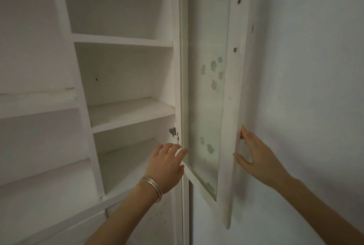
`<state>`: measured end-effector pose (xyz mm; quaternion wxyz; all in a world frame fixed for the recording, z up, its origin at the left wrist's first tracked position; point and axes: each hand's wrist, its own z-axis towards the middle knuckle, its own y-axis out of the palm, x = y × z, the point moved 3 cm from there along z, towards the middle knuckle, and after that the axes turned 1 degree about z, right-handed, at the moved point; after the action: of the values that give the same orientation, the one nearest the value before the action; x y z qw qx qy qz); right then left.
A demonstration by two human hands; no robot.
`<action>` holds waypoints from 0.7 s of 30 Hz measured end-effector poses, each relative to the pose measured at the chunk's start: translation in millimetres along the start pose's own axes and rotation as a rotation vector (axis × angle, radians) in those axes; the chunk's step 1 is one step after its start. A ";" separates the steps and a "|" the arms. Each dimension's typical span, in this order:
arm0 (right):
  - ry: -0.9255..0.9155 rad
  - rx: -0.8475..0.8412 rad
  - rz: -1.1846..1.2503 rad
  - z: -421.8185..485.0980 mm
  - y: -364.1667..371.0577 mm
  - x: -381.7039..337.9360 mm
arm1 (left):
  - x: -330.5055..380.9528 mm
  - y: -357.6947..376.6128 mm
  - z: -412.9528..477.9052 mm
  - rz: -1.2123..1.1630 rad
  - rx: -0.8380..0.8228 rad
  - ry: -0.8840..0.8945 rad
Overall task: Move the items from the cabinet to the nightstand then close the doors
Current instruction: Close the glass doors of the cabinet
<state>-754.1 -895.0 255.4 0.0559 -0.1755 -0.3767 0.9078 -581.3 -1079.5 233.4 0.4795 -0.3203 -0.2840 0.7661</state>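
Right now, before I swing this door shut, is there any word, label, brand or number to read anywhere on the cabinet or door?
None: no readable text in the head view.
Glass door: pale blue-grey sticker scraps on the pane, no letters on them.
Cabinet shelves: bare white, unmarked.
Hinge: any stamp is too small to read.

A: Where's the cabinet?
B: Left and centre, open, shelves stacked one above another inside it.
A: The door?
B: Swung out to the right of the shelves, hinge on its left edge, wall behind and right of it.
A: Hands?
B: Left hand in front of the lower shelf, fingers touching the door's hinge-side edge. Right hand on the door's outer edge, between door and wall. Bracelet on the left wrist.
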 end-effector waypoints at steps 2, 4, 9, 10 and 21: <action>-0.010 0.011 0.015 -3.0 5.6 -17.0 | -12.5 -5.1 -9.4 0.007 -0.001 -0.003; -0.025 0.020 0.024 -5.2 11.1 -34.2 | -27.8 -11.1 -18.9 0.009 0.000 -0.017; -0.048 0.002 -0.004 -8.6 26.5 -74.9 | -62.6 -29.1 -39.0 0.003 0.029 -0.032; -0.061 -0.003 -0.018 -8.5 29.2 -82.2 | -68.1 -32.3 -43.4 0.002 0.035 -0.030; -0.180 -0.061 -0.145 6.9 64.2 -167.8 | -126.4 -50.1 -102.5 0.000 0.025 -0.029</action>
<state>-598.2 -984.4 261.2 0.0821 -0.0674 -0.4195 0.9015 -433.1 -1163.3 233.3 0.4794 -0.3032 -0.2812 0.7741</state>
